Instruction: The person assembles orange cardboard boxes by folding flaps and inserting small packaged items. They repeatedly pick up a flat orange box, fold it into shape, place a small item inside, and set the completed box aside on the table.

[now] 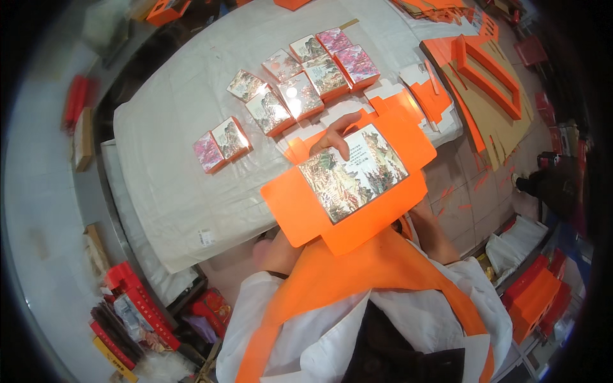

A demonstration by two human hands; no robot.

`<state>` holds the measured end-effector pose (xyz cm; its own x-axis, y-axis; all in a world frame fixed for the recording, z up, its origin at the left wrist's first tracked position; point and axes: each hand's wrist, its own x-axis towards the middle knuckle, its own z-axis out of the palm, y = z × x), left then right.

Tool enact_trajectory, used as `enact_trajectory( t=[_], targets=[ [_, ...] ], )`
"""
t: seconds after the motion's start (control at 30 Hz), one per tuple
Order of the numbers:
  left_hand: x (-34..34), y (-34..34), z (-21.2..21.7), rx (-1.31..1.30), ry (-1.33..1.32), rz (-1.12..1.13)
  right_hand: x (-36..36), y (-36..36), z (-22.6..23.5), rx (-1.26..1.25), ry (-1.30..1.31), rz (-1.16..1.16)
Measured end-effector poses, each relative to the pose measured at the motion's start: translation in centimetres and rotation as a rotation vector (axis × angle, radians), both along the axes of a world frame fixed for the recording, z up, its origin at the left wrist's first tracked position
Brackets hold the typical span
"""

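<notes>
Orange flap card (pixel 354 172), picture side up, is held aloft at the near edge of the covered bench (pixel 185 185)! The left hand (pixel 333 137) grips its far edge, one digit bent over the front; the right hand hides behind, its grip impossible to tell. Beyond sits a cluster of picture-topped boxes (pixel 299 96), a pair of boxes (pixel 231 138) apart, leftward!

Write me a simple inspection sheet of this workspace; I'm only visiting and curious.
Surface: table under an off-white cover.
Job's things: orange card blank with landscape print, held up; printed boxes beyond it, a separate pair at left.
Clutter: orange strips on the floor.
Hands: left hand grips the blank, thumb on its print; right hand hidden behind it.
Cables: nothing seen.
Surroundings: red and orange boxes, lower right.
</notes>
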<state>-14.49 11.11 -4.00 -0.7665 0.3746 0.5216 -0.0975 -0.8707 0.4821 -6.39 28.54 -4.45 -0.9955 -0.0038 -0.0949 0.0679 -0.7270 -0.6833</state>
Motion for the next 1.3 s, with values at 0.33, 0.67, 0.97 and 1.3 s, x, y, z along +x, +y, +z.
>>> enact_trajectory(
  t=[0.33, 0.67, 0.97, 1.3],
  targets=[
    [0.1, -0.2, -1.2, 0.065, 0.044, -0.185, 1.0, -0.7, 0.4, 0.003, -0.027, 0.006],
    [2.9, 1.0, -0.3, 0.148, -0.431, -0.256, 1.6, -0.2, -0.5, -0.09, -0.07, 0.056],
    [3.7, 3.5, 0.0, -0.119, -0.702, -0.008, 0.5, 0.3, -2.0, -0.424, -0.09, 0.127],
    [4.4, 5.0, 1.7, -0.678, -0.673, 0.371, -1.7, 0.3, 2.2, 0.702, -0.121, 0.46]
  ],
)
